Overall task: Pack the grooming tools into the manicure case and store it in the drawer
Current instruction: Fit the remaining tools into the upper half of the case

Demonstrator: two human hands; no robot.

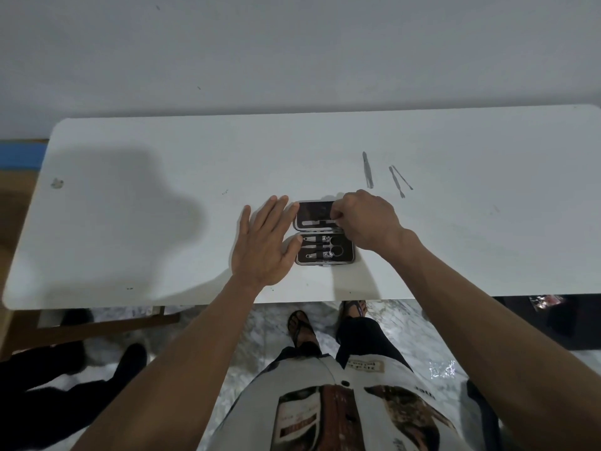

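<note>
A small black manicure case (344,255) lies open on the white table (162,206), with nail clippers and scissors in its near half. A thin metal tool (317,222) lies across the far half. My right hand (366,221) pinches the right end of that tool with its fingertips over the case. My left hand (261,240) rests flat with fingers spread against the case's left side. To the right on the table lie metal tweezers (367,170) and two thin metal picks (399,179).
A wall rises just behind the table's far edge. A small stain (57,183) marks the table's left part. Below the near edge I see my legs and sandalled feet (300,327) on a pale floor, and wooden furniture (97,323) at the left.
</note>
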